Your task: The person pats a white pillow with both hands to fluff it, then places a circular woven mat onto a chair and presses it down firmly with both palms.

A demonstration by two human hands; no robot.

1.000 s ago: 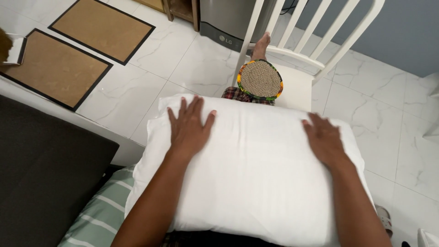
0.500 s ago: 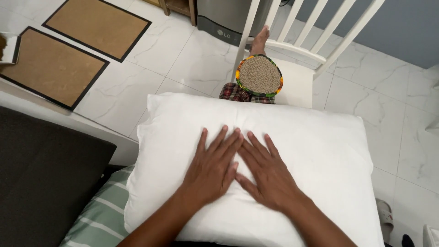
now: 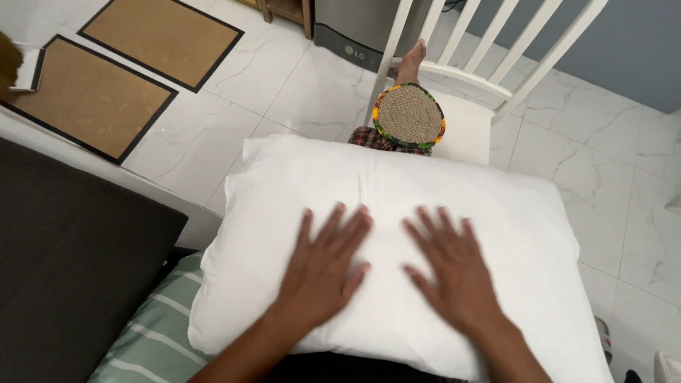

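Head view, nearest me: a plump white pillow (image 3: 397, 234) lies across my lap, its near corner over a green striped cloth (image 3: 152, 333). I see my left hand (image 3: 323, 266) and right hand (image 3: 454, 273) both flat on it, palms down, fingers spread, gripping nothing, a small gap between them. Beyond stands a white chair (image 3: 472, 124) carrying a round woven mat (image 3: 409, 115) on marbled floor tiles (image 3: 284, 85).
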